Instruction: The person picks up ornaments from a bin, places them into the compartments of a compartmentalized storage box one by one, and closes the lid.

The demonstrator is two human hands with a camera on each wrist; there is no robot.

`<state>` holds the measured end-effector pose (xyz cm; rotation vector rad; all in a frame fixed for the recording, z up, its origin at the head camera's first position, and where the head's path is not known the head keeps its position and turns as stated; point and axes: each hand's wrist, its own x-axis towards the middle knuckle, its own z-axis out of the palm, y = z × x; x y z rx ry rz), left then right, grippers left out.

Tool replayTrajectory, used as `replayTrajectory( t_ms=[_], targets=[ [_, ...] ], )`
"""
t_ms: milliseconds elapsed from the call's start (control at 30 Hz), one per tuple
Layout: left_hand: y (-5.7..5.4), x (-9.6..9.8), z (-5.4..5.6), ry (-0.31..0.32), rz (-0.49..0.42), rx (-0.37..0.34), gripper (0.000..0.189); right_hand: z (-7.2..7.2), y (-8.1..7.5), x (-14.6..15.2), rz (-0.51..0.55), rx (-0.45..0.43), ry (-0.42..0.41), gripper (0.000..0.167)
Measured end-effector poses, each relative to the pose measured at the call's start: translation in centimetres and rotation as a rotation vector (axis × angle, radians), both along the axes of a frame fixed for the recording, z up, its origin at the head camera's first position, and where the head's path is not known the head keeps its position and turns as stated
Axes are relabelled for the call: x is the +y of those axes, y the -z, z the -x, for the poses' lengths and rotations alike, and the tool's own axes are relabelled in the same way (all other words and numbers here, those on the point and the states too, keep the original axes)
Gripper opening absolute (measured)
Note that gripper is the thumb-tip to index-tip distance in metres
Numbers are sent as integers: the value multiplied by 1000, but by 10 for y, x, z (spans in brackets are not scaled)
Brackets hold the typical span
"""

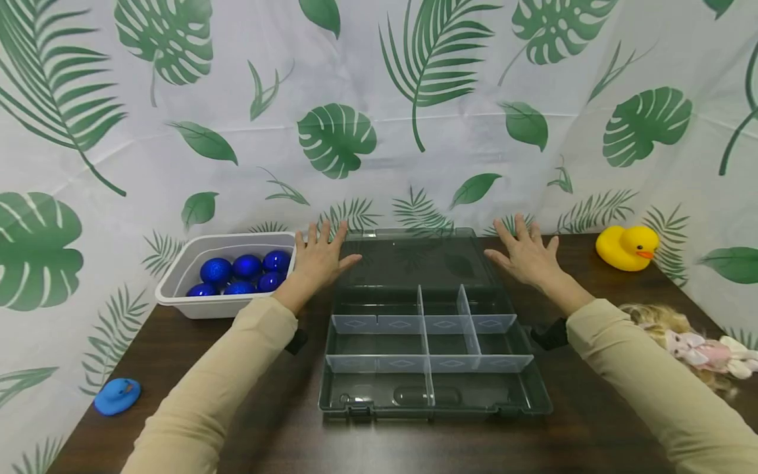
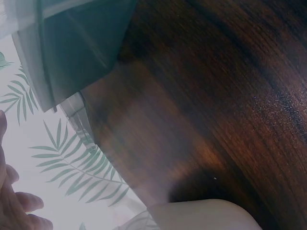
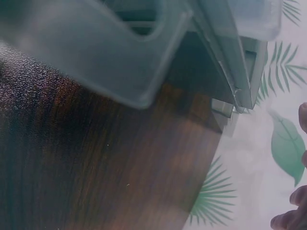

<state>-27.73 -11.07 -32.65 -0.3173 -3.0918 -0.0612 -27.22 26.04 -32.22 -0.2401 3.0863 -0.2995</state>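
Head view: we record the divided box (image 1: pixel 379 393) at centre on the dark table (image 1: pixel 254 401), its lid (image 1: pixel 408 262) folded back on the far side. We see the left hand (image 1: pixel 316 259) between the white tub (image 1: pixel 207 308) and the lid, the right hand (image 1: pixel 527 257) right of the lid. Both have fingers spread wide and hold nothing; whether either touches the lid, we cannot tell.

Step, as we judge it: a pause with the box open. A grasp would call for lowering a hand and curling its fingers; the blue balls (image 1: pixel 247 266) in the tub lie nearest the left hand.

Comparison: only the head view gives us the tub, balls, blue duck (image 1: pixel 118 396), yellow duck (image 1: pixel 626 247) and doll (image 1: pixel 699 349). The wrist views add fingertips against the patterned cloth (image 3: pixel 249 191) and the box's outer sides up close; neither shows us a palm.
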Motion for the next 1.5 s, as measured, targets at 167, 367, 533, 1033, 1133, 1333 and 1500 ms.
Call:
replayTrajectory(
  t_ms=[167, 367, 533, 1033, 1133, 1333, 1500],
  targets=[
    [-4, -1, -1, -1, -7, -16, 76, 0, 2, 3, 48, 24, -14, 73],
    [-14, -21, -7, 28, -289, 3, 72, -16, 7, 14, 302, 144, -130, 63],
    [-21, -62, -15, -2, -637, 47, 58, -40, 15, 27, 588, 106, -197, 50],
    [11, -119, -12, -228, -820, -63, 49, -66, 44, 38, 785, -150, -276, 55],
    [11, -118, -10, -221, -803, -112, 52, -67, 46, 37, 794, -152, -273, 56],
    [14, -117, -5, -217, -710, -133, 54, -66, 51, 37, 809, -152, -280, 56],
    [17, -117, -1, -231, -637, -109, 53, -65, 55, 37, 826, -136, -308, 55]
  ],
)
